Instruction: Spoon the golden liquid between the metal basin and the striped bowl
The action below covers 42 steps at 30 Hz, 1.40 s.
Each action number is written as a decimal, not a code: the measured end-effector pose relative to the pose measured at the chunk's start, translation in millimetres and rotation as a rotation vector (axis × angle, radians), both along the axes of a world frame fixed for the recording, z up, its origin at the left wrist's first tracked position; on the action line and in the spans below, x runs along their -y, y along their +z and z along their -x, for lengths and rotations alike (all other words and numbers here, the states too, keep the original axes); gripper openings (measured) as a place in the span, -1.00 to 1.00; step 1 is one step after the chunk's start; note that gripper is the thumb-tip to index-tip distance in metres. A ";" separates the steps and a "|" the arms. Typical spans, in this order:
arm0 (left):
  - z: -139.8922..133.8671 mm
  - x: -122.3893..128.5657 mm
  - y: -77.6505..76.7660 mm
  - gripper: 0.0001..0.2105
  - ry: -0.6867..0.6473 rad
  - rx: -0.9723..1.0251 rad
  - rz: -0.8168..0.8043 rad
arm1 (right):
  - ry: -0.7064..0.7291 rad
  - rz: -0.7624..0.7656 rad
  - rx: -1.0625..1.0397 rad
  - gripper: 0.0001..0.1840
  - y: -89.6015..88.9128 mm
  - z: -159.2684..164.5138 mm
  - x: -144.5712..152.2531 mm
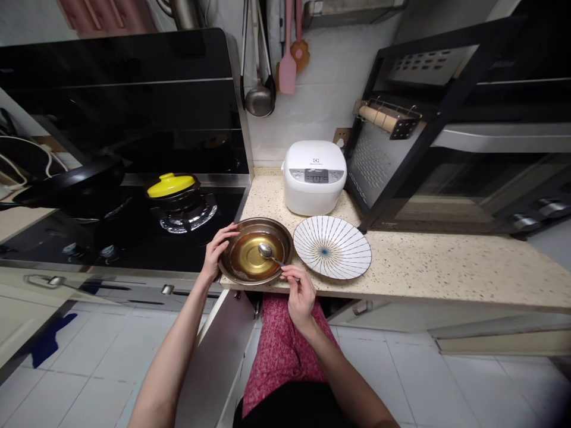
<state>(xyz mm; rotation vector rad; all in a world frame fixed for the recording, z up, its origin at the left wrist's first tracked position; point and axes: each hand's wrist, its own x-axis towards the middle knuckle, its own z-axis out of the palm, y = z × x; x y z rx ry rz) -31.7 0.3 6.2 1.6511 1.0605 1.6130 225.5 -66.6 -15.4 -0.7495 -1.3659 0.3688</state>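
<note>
A wide metal bowl (225, 261) stands at the counter's front edge and holds a shallow, golden-looking liquid. My left hand (217, 248) grips the bowl's left rim, with its fingers reaching over the edge. Pinched in my right hand (300, 291) is the handle of a metal spoon (265, 250). The spoon's head is inside the bowl, tilted over the liquid; whether it touches the surface I cannot tell. Just right of the bowl lies a white plate (348, 249) with dark radiating lines and a blue centre.
A white rice cooker (314, 178) stands behind the plate. On the stove to the left is a pot with a yellow lid (172, 185), and beyond it a black wok (84, 181). Utensils such as a skimmer (259, 101) hang on the wall. A cabinet door (218, 356) stands ajar below.
</note>
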 end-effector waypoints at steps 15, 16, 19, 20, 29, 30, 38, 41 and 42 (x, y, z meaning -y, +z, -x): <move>1.6 -1.6 -2.4 -0.70 0.004 -0.005 -0.002 | -0.018 -0.004 0.003 -0.79 1.2 -3.4 2.7; 1.9 -1.7 -2.4 -0.70 0.003 -0.008 -0.002 | -0.021 -0.002 0.001 -0.79 1.3 -3.7 2.9; 1.8 -1.4 -1.3 -0.69 0.000 -0.017 0.000 | -0.028 0.007 -0.009 -0.79 1.8 -5.0 3.5; 1.7 -1.1 -0.6 -0.69 0.000 -0.019 0.003 | -0.028 0.009 -0.017 -0.79 2.4 -5.8 3.8; 2.6 -0.9 -0.2 -0.69 0.008 -0.030 0.009 | -0.102 -0.005 -0.106 -0.80 17.7 -23.3 4.6; 2.8 -1.0 -0.5 -0.69 0.007 -0.031 0.009 | -0.108 -0.006 -0.124 -0.80 19.0 -25.9 4.1; 3.3 -1.0 -0.7 -0.69 0.003 -0.034 0.007 | -0.215 -0.051 -0.090 -0.82 24.1 -48.0 -2.1; 3.0 -1.0 -0.5 -0.69 0.006 -0.033 0.009 | -0.260 -0.123 0.006 -0.82 25.8 -54.9 -5.3; 2.9 -1.0 -0.4 -0.69 0.006 -0.032 0.008 | -0.272 -0.152 0.045 -0.82 26.3 -56.9 -6.5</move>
